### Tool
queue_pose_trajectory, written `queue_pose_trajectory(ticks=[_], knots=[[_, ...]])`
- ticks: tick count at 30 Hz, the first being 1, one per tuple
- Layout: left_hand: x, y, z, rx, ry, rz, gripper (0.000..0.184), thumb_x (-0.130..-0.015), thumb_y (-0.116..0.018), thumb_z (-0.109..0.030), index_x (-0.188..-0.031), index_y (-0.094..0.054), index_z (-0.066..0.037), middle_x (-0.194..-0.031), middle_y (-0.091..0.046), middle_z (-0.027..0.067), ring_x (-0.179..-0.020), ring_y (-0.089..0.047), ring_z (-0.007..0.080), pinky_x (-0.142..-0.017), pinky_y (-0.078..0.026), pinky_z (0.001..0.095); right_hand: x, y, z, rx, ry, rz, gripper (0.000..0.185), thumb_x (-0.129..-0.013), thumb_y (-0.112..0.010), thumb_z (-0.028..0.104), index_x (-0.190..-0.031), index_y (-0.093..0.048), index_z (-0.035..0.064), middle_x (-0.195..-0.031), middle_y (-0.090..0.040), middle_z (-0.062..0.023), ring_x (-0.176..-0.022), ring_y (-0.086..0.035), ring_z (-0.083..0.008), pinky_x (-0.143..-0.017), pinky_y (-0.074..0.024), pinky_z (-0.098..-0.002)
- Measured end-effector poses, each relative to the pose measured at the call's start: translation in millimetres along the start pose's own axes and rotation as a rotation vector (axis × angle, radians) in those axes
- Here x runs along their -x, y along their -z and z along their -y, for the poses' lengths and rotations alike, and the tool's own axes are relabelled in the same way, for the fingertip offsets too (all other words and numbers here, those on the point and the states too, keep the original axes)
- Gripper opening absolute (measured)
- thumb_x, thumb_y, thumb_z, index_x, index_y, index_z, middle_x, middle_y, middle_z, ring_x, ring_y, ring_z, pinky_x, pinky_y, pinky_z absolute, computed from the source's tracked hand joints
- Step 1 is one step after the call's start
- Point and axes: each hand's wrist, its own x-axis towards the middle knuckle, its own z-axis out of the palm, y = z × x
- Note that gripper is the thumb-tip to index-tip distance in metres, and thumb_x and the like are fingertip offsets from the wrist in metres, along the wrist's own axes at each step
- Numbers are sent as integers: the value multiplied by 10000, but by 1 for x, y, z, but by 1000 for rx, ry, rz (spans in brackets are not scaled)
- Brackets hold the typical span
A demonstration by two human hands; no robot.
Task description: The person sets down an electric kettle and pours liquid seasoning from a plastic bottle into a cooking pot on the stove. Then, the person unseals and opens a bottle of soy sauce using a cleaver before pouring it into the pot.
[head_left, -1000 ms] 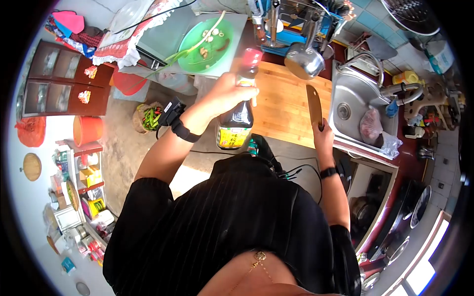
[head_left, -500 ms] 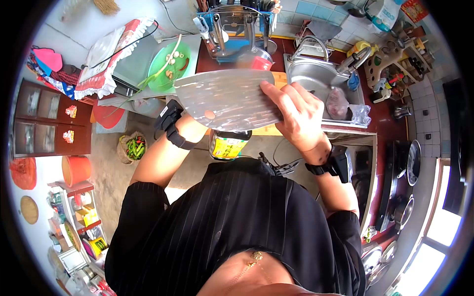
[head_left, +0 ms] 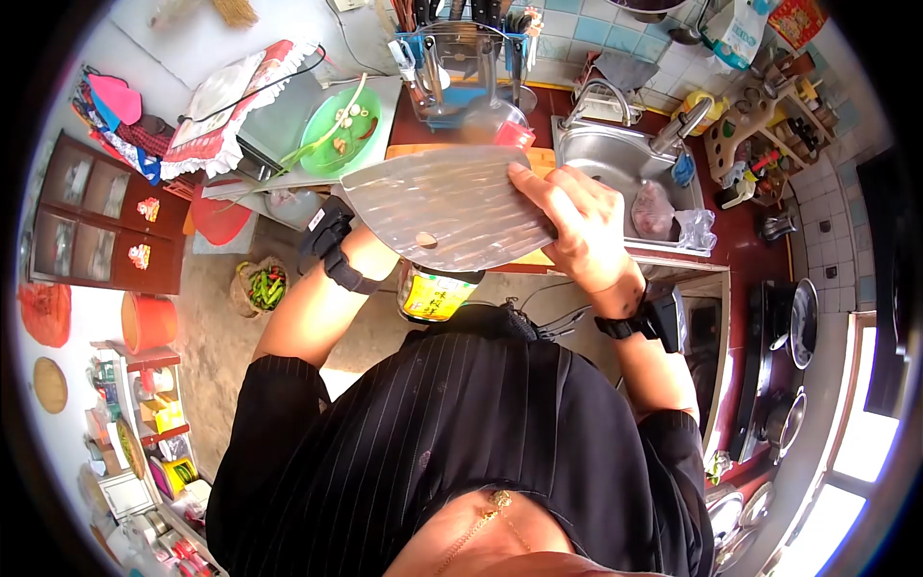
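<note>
My right hand (head_left: 586, 226) is closed on a cleaver (head_left: 447, 207), with its broad blade raised flat and pointing left across the front of my body. Behind the blade is a dark bottle with a yellow label (head_left: 431, 295); its base shows under the blade and its red cap (head_left: 514, 137) shows above. My left hand (head_left: 373, 252) reaches behind the blade beside the bottle, and its fingers are hidden. A strip of wooden cutting board (head_left: 413, 149) shows past the blade.
A green basin (head_left: 363, 113) with garlic, scallion and a chili stands at the upper left. The sink (head_left: 615, 154) holds a plastic bag of meat (head_left: 654, 213). A blue utensil rack (head_left: 452, 96) is at the back. A basket of green peppers (head_left: 264, 287) sits on the floor.
The cleaver has come up from above the board at right to in front of the bottle, covering my left hand. Since half a second ago it has tilted slightly with the bottle.
</note>
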Motion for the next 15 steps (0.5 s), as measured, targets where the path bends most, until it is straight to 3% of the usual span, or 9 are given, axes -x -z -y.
queue_pose_trajectory(ticks=[4, 7, 12, 15], knots=[[10, -3, 5, 25, 40, -29, 534, -1096, -362, -284, -1559, -325, -20, -1553, -433, 188, -1352, -534, 310, -1130, -467, 428, -1, 1, -3, 54, 90, 11, 530, -704, -689, 108, -1232, -649, 97, -738, -497, -6, -641, -567, -171, -536, -494, -326], [19, 7, 6, -31, 50, 24, 538, -1106, -335, -284, -1575, -289, -24, -1588, -384, 175, -1403, -480, 284, -1166, -426, 393, -5, 5, -2, 57, 157, 50, 581, -641, -743, 128, -1212, -668, 59, -714, -498, -20, -644, -572, -201, -562, -489, -335], [22, 0, -3, -269, 78, 50, 544, -1111, -316, -281, -1592, -252, -36, -1608, -352, 162, -1439, -434, 269, -1189, -395, 391, -10, -2, -7, 63, 240, -3, 585, -644, -732, 142, -1222, -668, 71, -717, -474, -12, -639, -549, -194, -552, -485, -326], [25, 17, 0, -248, 146, -74, 550, -1109, -331, -274, -1597, -233, -40, -1622, -322, 161, -1433, -440, 254, -1193, -390, 389, -20, -2, -7, 69, 288, -24, 576, -649, -724, 117, -1221, -670, 77, -718, -476, -11, -635, -545, -196, -548, -485, -330]])
